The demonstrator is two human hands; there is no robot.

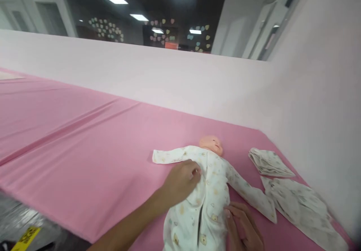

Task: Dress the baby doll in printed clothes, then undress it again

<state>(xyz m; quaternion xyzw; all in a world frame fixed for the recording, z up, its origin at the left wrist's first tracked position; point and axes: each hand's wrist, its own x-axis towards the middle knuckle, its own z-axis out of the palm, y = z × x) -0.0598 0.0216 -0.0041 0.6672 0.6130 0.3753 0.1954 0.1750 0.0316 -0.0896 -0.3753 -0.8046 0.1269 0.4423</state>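
Observation:
A baby doll lies on its back, its bare head (211, 144) turned to the right. It wears a white long-sleeved baby onesie (216, 183) with small printed animals, both sleeves spread out. The front is closed over the chest, while a dark gap runs down the lower front. My left hand (182, 181) rests on the left side of the chest, its fingers curled into a pinch on the cloth. Lower down on the right, my right hand (244, 226) has thumb and fingertips closed at the onesie's side edge. The bottom of the onesie is out of frame.
A pink sheet (93, 138) covers the table. At the right lie a folded printed cloth (270, 162) and a spread printed garment (303, 209). White walls (169, 78) border the back and right, with a window (135, 14) above. Grey floor shows lower left.

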